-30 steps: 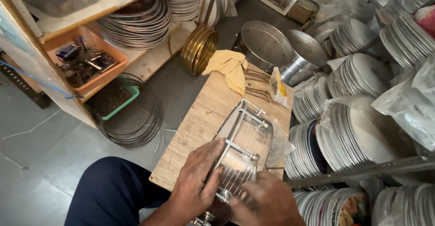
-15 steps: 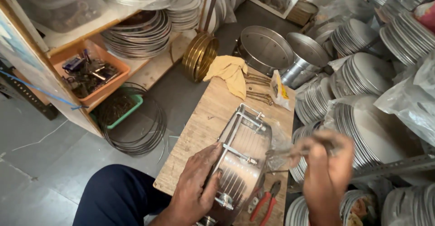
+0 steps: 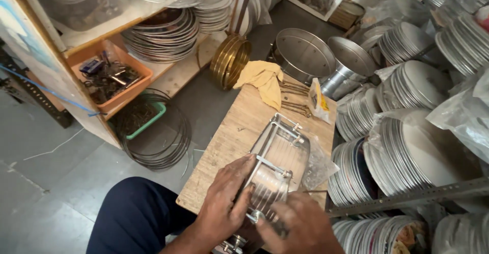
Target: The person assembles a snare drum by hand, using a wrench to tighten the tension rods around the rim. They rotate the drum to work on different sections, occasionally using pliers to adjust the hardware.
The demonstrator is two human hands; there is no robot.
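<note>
A person sits at a wooden surface (image 3: 239, 131) with both hands on a shiny metal drum shell (image 3: 277, 167). The drum shell lies on its side on the surface, near the middle of the view and a bit toward 5 o'clock. Thin metal rods run along it.

The left hand (image 3: 224, 200) is at about 6 o'clock. Its fingers are curled around the left side of the drum shell and hold it. The right hand (image 3: 300, 223) is at about 5 o'clock, just beside the left one. It presses on the near end of the drum shell with bent fingers, but I cannot tell if it grips a small part there.

At 12 o'clock from the drum shell a yellow cloth (image 3: 265, 78) lies on the far end of the surface. Some long metal rods (image 3: 293, 103) lie next to the cloth.

At 11 o'clock gold rings (image 3: 230, 60) stand on the floor. At 9 o'clock an orange tray (image 3: 109, 75) full of small parts sits on a shelf. At 3 o'clock many stacks of round silver plates (image 3: 407, 152) fill a rack.
</note>
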